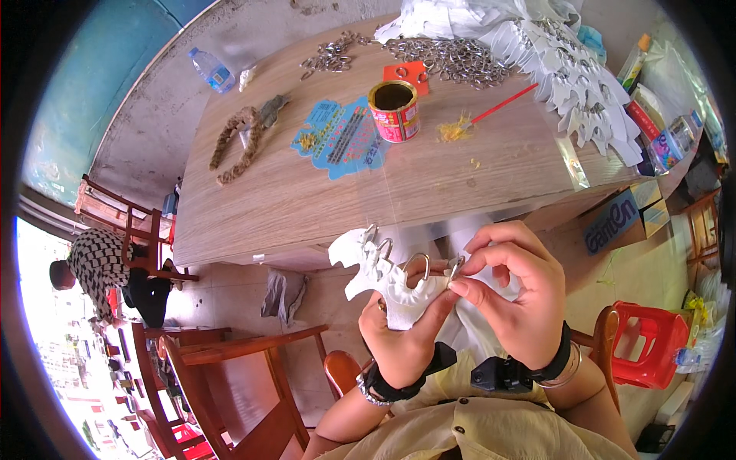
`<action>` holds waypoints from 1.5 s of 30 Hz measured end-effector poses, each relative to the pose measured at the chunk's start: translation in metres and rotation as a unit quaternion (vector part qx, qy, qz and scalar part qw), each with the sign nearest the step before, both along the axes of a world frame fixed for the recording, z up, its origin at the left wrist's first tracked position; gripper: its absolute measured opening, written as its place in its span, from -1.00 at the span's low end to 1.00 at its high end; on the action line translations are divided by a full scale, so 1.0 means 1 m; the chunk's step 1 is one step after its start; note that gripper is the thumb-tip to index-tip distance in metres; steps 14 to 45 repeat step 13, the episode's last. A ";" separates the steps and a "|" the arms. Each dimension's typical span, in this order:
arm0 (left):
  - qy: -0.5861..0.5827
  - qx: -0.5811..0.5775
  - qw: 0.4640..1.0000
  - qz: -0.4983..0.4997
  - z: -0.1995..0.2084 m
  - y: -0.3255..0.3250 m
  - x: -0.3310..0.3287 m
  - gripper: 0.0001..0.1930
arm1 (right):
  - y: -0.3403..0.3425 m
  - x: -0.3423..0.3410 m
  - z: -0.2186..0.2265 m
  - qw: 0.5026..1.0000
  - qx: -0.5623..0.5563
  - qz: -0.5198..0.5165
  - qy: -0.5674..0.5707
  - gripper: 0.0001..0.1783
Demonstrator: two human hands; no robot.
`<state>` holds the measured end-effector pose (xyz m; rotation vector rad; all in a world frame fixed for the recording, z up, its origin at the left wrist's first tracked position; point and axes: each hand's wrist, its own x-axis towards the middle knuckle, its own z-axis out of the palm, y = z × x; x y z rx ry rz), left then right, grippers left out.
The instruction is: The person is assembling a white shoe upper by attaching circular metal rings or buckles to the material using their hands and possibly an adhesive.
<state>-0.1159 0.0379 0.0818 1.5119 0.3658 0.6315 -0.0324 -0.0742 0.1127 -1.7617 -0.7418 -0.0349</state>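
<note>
My left hand (406, 349) is closed on the lower edge of a white scalloped fabric piece (402, 295), held up in front of the table edge. Several silver metal rings stand along its upper side. At the piece's right end, my right hand (521, 295) pinches one metal ring (456, 267) between thumb and fingertips, against the fabric. How that ring sits in the fabric is too small to make out. On the table beyond lie a heap of loose metal rings (460, 65) and a stack of similar white pieces with rings (571, 84).
The wooden table (291, 207) carries an open tin (396, 126), a red stick with yellow bristles (502, 105), a blue card (341, 142), a furry brown loop (234, 142) and plastic bottles (211, 70). Wooden chairs (245, 345) and a red stool (648, 345) stand around; a person (100, 264) sits far left.
</note>
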 end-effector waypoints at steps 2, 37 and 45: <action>-0.010 0.001 1.000 -0.003 -0.003 0.001 -0.001 -0.69 | 0.000 -0.001 0.002 1.000 0.005 0.009 0.022 -0.84; 0.015 -0.073 0.997 -0.007 0.003 0.000 -0.001 -0.67 | -0.002 -0.002 -0.002 0.996 0.008 0.073 0.046 -0.90; 0.015 -0.073 0.997 -0.007 0.003 0.000 -0.001 -0.67 | -0.002 -0.002 -0.002 0.996 0.008 0.073 0.046 -0.90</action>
